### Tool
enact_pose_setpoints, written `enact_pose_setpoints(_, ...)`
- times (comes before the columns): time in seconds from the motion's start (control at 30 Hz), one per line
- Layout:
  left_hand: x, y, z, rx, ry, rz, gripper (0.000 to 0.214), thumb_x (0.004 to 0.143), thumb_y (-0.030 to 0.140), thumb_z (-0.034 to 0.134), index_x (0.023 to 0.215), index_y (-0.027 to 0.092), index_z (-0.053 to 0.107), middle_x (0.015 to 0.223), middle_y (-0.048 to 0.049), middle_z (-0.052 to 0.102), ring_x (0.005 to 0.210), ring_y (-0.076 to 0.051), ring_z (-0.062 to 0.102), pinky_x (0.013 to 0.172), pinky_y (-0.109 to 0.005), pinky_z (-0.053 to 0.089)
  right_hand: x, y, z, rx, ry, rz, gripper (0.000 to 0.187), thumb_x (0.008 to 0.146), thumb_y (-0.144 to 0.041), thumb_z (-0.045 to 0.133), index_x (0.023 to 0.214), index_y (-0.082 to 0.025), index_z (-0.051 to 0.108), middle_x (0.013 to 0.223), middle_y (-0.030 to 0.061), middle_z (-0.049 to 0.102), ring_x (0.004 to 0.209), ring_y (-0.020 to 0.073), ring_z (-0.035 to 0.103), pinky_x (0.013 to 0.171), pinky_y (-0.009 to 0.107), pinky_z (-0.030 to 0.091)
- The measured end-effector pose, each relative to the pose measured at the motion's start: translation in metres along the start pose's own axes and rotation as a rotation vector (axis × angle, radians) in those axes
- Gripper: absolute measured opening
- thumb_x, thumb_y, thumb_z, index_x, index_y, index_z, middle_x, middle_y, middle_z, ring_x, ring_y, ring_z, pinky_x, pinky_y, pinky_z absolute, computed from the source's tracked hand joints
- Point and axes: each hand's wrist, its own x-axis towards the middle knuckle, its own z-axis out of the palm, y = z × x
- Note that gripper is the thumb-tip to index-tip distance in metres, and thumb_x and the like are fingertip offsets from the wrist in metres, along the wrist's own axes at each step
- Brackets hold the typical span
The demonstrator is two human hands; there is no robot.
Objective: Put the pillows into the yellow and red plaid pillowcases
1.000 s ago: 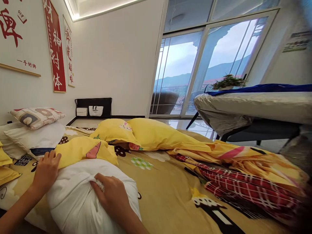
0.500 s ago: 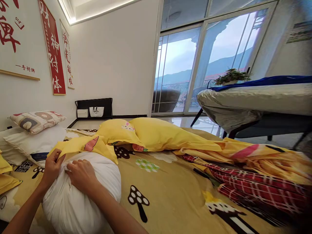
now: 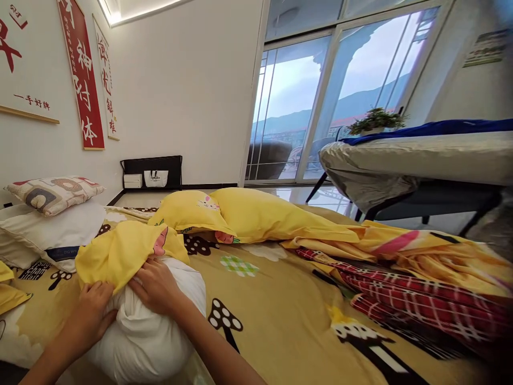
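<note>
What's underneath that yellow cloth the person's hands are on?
A white pillow bulges out from under the near edge of the yellow cloth, where the left hand and right hand touch it. Whatever lies farther under is covered.

You have a bright room, with daylight through the glass doors [image 3: 360, 80] right of centre and a light strip [image 3: 115, 19] at upper left, burnt out to white at its corner. Glare shines on the floor [image 3: 329, 198] below the doors. Shadows lie soft in the folds of the white pillow [image 3: 146, 342] at lower left. Your wide view makes the door frames lean; towards the right edge, the desk [image 3: 420, 160] looks stretched and the plaid blanket [image 3: 425, 310] blurs into a dark lower corner.
</note>
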Motion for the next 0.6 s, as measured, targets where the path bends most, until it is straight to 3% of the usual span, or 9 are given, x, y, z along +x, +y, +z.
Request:
enact_pose_setpoints(0.13,-0.002,0.011,0.005,0.064,-0.125,-0.012,0.026,0.080,0.011,0.044,0.096,0.020,0.061,0.093,-0.0064,0.066,0.090,-0.024,0.058,0.077,-0.035,0.038,-0.023,0.002,-0.008,0.108,-0.022,-0.167,0.029,0.089,-0.043,0.051,0.104,-0.022,0.062,0.105,0.0047,0.066,0.099,0.0193,0.056,0.086,0.030,0.037)
enact_pose_setpoints(0.27,-0.006,0.011,0.009,0.034,-0.105,0.026,0.026,0.079,0.006,0.040,0.087,0.018,0.062,0.085,-0.0056,0.066,0.085,-0.023,0.059,0.074,-0.033,0.038,-0.052,0.005,-0.005,0.108,0.007,-0.173,0.039,0.086,-0.051,0.051,0.110,-0.021,0.060,0.104,0.0065,0.064,0.095,0.0198,0.055,0.083,0.032,0.040)
enact_pose_setpoints(0.37,-0.009,0.004,0.013,-0.004,-0.010,0.054,0.026,0.081,0.007,0.037,0.079,0.018,0.061,0.079,-0.0052,0.066,0.078,-0.021,0.059,0.070,-0.030,0.039,-0.077,0.010,-0.002,0.041,0.176,-0.153,0.044,0.088,-0.051,0.047,0.116,-0.020,0.058,0.107,0.0093,0.064,0.093,0.0201,0.056,0.081,0.034,0.041)
enact_pose_setpoints(0.47,-0.009,-0.002,0.017,-0.015,0.143,0.054,0.027,0.083,0.009,0.036,0.075,0.018,0.060,0.072,-0.0043,0.064,0.068,-0.018,0.059,0.061,-0.026,0.039,-0.098,0.012,-0.006,-0.120,0.416,-0.105,0.031,0.089,-0.043,0.050,0.104,-0.019,0.063,0.105,0.0089,0.066,0.096,0.0198,0.058,0.084,0.035,0.039)
enact_pose_setpoints(0.53,-0.006,-0.002,0.021,-0.018,0.248,0.050,0.028,0.083,0.010,0.034,0.073,0.018,0.059,0.068,-0.0035,0.062,0.063,-0.016,0.058,0.057,-0.024,0.037,-0.111,0.005,-0.007,-0.285,0.556,0.050,0.027,0.086,-0.039,0.056,0.106,-0.021,0.063,0.110,0.0096,0.066,0.102,0.0227,0.058,0.088,0.038,0.036)
enact_pose_setpoints(0.6,0.000,0.000,0.023,-0.030,0.330,0.025,0.029,0.083,0.010,0.034,0.071,0.019,0.058,0.066,-0.0032,0.060,0.063,-0.016,0.057,0.057,-0.024,0.036,-0.123,-0.012,0.002,-0.377,0.634,0.216,0.035,0.083,-0.038,0.061,0.116,-0.026,0.060,0.121,0.0109,0.061,0.112,0.0286,0.056,0.091,0.044,0.032)
